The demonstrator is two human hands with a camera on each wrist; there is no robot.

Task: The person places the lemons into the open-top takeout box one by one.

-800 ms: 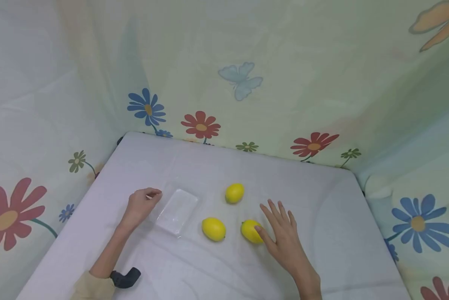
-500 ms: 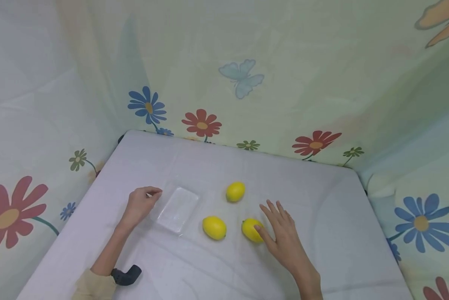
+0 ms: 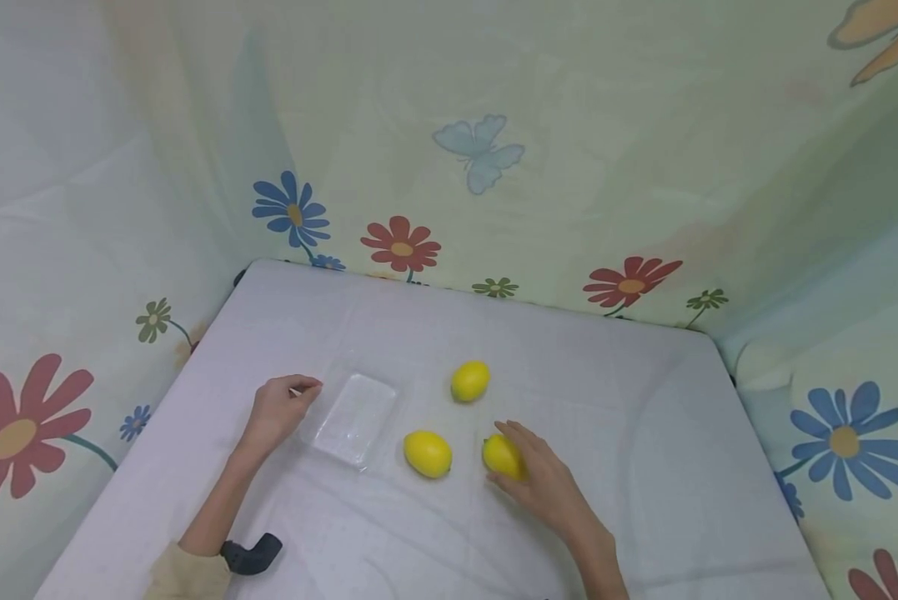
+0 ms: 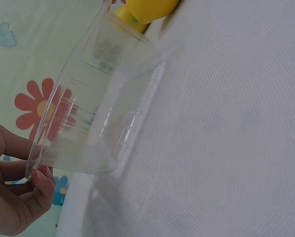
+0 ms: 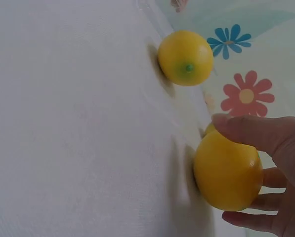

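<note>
My left hand point(image 3: 279, 412) pinches the near-left rim of a clear plastic container point(image 3: 356, 419) between thumb and fingers. The container point(image 4: 100, 106) is see-through, with ribbed walls, and its base is at the white cloth. My right hand point(image 3: 549, 492) curves around the rightmost lemon point(image 3: 499, 457), thumb on the near side and fingers on the far side. In the right wrist view this lemon point(image 5: 229, 173) sits low on the cloth, with part of it behind the thumb. A second lemon point(image 3: 428, 454) lies between container and right hand; a third lemon point(image 3: 469, 381) lies farther back.
A white cloth point(image 3: 388, 533) covers the table. By the left forearm is a black curved object point(image 3: 253, 554). Curtains with printed flowers point(image 3: 629, 167) stand behind and at both sides of the table.
My right hand has moved left and lower, and its spread fingers have curved around the rightmost lemon. The left hand keeps its pinch on the container, and the lemons lie where they were.
</note>
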